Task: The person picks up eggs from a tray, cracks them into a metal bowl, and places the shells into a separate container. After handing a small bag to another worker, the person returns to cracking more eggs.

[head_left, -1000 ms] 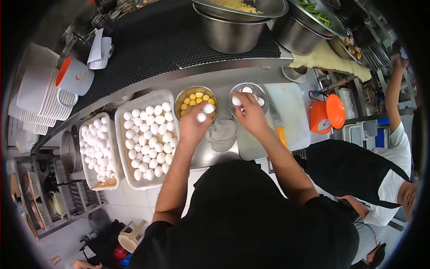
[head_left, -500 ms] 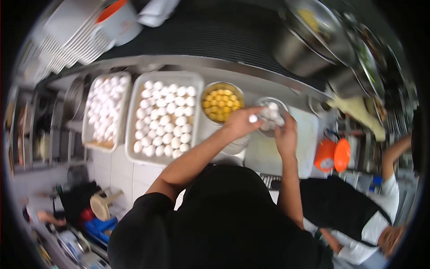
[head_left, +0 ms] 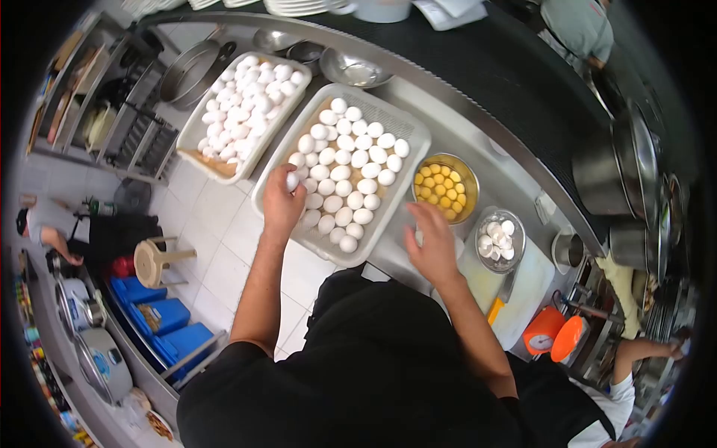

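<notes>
My left hand (head_left: 282, 200) is closed on a white egg (head_left: 292, 181) at the left edge of a large white tray (head_left: 413, 128), where several rows of whole eggs lie. My right hand (head_left: 435, 245), a little blurred, is held with thumb and fingers apart, just below a metal bowl (head_left: 473, 179) of egg yolks (head_left: 447, 192). To its right a smaller metal bowl (head_left: 482, 261) holds white eggshells (head_left: 496, 240). A second white tray (head_left: 299, 88), heaped with eggs, stands to the left of the first.
A knife with a yellow handle (head_left: 496, 308) lies on the cutting board (head_left: 523, 295). Beside the board stands an orange kitchen scale (head_left: 544, 330). Metal bowls (head_left: 355, 69) sit behind the trays, under a dark raised shelf (head_left: 463, 67). Other people are at the right, far left and top right.
My hands have parted from over the shell bowl, and the shells now lie in it. My left hand has gone to the egg tray and gripped an egg. The view has turned left.
</notes>
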A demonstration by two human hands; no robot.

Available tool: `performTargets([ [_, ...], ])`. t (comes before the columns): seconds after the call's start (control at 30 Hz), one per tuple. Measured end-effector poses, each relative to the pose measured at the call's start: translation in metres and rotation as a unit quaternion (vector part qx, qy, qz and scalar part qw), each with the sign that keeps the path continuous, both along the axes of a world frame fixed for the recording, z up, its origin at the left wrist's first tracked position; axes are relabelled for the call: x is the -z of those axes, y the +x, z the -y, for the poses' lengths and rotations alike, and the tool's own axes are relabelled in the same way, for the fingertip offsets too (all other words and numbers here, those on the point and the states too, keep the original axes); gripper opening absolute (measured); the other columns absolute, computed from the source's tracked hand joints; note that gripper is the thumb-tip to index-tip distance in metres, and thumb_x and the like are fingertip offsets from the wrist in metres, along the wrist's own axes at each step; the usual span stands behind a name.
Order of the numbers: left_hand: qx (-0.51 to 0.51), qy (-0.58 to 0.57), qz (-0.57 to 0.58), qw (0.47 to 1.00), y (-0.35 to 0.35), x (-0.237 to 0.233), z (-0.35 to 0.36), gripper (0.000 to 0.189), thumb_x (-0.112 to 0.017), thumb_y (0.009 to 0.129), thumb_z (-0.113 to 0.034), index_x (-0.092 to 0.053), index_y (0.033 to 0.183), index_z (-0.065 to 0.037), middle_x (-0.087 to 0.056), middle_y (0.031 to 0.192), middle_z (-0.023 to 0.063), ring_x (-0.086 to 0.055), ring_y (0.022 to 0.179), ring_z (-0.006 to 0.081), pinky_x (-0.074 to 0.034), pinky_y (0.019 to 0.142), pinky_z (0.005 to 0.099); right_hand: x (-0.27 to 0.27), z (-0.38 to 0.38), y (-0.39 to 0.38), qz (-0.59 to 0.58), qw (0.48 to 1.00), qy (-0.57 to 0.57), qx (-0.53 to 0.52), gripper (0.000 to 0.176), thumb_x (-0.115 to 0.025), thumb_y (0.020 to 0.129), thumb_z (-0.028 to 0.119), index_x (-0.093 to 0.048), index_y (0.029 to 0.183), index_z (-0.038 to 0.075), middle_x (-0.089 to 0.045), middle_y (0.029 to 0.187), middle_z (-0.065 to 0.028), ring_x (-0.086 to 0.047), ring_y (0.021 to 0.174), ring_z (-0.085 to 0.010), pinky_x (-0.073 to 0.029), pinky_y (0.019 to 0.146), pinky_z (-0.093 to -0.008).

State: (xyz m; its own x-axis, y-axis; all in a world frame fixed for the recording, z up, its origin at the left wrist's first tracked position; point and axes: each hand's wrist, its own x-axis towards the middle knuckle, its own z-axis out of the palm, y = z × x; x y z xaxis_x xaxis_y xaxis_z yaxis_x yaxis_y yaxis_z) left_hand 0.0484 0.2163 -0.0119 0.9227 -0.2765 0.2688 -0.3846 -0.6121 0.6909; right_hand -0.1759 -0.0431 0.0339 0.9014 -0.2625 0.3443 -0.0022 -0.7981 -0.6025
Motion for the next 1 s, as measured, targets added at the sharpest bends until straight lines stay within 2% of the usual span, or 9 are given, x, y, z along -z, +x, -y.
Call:
performTargets([
  [0.1, 0.011, 0.051, 0.008, 0.999, -0.009, 0.020, -0.025, 0.042, -0.075, 0.085, -0.007, -0.065, 0.125, -0.009, -0.069, 0.116, 0.0190, -0.069, 0.105, 0.0405, -0.057, 0.088, 0.0500, 0.014, -0.037, 0.042, -0.062, 0.992, 0.001, -0.109, 0.036, -0.070, 0.095, 0.015, -0.071, 0.130, 0.005, -0.069, 0.125, -0.0143, -0.066, 0.115, -0.0356, -0.055, 0.099, -0.0474],
  [0.2, -0.004, 0.081, -0.018, 0.997, -0.023, 0.010, -0.023, 0.042, -0.075, 0.087, -0.014, -0.065, 0.128, -0.010, -0.070, 0.115, 0.0180, -0.070, 0.105, 0.0416, -0.057, 0.089, 0.0527, 0.043, -0.047, 0.063, -0.115, 0.969, -0.152, -0.155, 0.025, -0.071, 0.093, 0.017, -0.076, 0.116, 0.007, -0.073, 0.113, -0.0113, -0.068, 0.106, -0.0339, -0.055, 0.090, -0.0474],
  [0.33, -0.031, 0.064, -0.033, 0.997, -0.027, 0.009, -0.025, 0.043, -0.075, 0.088, -0.018, -0.065, 0.130, -0.013, -0.070, 0.112, 0.0155, -0.071, 0.103, 0.0406, -0.057, 0.086, 0.0530, 0.047, -0.046, 0.076, -0.062, 0.987, -0.116, -0.091, 0.014, -0.072, 0.091, 0.019, -0.075, 0.100, 0.008, -0.073, 0.091, -0.0115, -0.071, 0.085, -0.0339, -0.056, 0.078, -0.0481],
  [0.43, -0.029, 0.048, -0.019, 0.998, -0.022, 0.011, -0.026, 0.042, -0.075, 0.088, -0.020, -0.065, 0.128, -0.013, -0.069, 0.112, 0.0146, -0.071, 0.101, 0.0393, -0.057, 0.085, 0.0526, 0.043, -0.056, 0.090, -0.156, 0.967, -0.189, -0.068, 0.015, -0.073, 0.092, 0.022, -0.073, 0.099, 0.008, -0.072, 0.087, -0.0121, -0.071, 0.083, -0.0344, -0.057, 0.075, -0.0484],
  [0.57, -0.015, 0.074, -0.033, 0.997, -0.023, 0.011, -0.028, 0.040, -0.075, 0.088, -0.020, -0.064, 0.126, -0.012, -0.068, 0.114, 0.0137, -0.071, 0.102, 0.0373, -0.058, 0.085, 0.0516, 0.044, -0.063, 0.115, -0.266, 0.929, -0.246, -0.072, 0.027, -0.072, 0.094, 0.025, -0.069, 0.114, 0.008, -0.072, 0.095, -0.0135, -0.073, 0.087, -0.0338, -0.059, 0.078, -0.0488],
  [0.6, -0.012, 0.076, -0.042, 0.996, -0.022, 0.010, -0.028, 0.041, -0.075, 0.088, -0.020, -0.064, 0.126, -0.012, -0.068, 0.114, 0.0136, -0.071, 0.102, 0.0371, -0.058, 0.086, 0.0515, 0.046, -0.065, 0.119, -0.267, 0.933, -0.225, -0.082, 0.037, -0.072, 0.093, 0.026, -0.066, 0.125, 0.008, -0.070, 0.112, -0.0157, -0.071, 0.102, -0.0342, -0.060, 0.084, -0.0483],
  [0.73, -0.003, 0.092, -0.035, 0.995, -0.020, 0.010, -0.029, 0.042, -0.075, 0.087, -0.021, -0.064, 0.126, -0.011, -0.068, 0.113, 0.0134, -0.072, 0.099, 0.0347, -0.059, 0.084, 0.0487, 0.047, -0.067, 0.120, -0.293, 0.930, -0.212, -0.068, 0.053, -0.073, 0.092, 0.027, -0.062, 0.140, 0.008, -0.062, 0.129, -0.0170, -0.063, 0.119, -0.0380, -0.058, 0.095, -0.0497],
  [0.9, 0.011, 0.089, -0.041, 0.995, -0.021, 0.010, -0.029, 0.039, -0.075, 0.087, -0.020, -0.063, 0.123, -0.009, -0.068, 0.111, 0.0132, -0.073, 0.097, 0.0348, -0.060, 0.084, 0.0481, 0.051, -0.066, 0.122, -0.317, 0.916, -0.236, -0.064, 0.055, -0.074, 0.091, 0.026, -0.061, 0.141, 0.007, -0.064, 0.127, -0.0204, -0.067, 0.114, -0.0395, -0.059, 0.093, -0.0495],
  [1.0, 0.011, 0.090, -0.075, 0.993, -0.021, 0.008, -0.029, 0.042, -0.075, 0.087, -0.019, -0.065, 0.128, -0.012, -0.069, 0.114, 0.0116, -0.071, 0.102, 0.0358, -0.058, 0.089, 0.0496, 0.050, -0.067, 0.125, -0.326, 0.915, -0.229, -0.066, 0.056, -0.074, 0.091, 0.026, -0.061, 0.142, 0.007, -0.065, 0.125, -0.0213, -0.070, 0.111, -0.0402, -0.059, 0.092, -0.0508],
])
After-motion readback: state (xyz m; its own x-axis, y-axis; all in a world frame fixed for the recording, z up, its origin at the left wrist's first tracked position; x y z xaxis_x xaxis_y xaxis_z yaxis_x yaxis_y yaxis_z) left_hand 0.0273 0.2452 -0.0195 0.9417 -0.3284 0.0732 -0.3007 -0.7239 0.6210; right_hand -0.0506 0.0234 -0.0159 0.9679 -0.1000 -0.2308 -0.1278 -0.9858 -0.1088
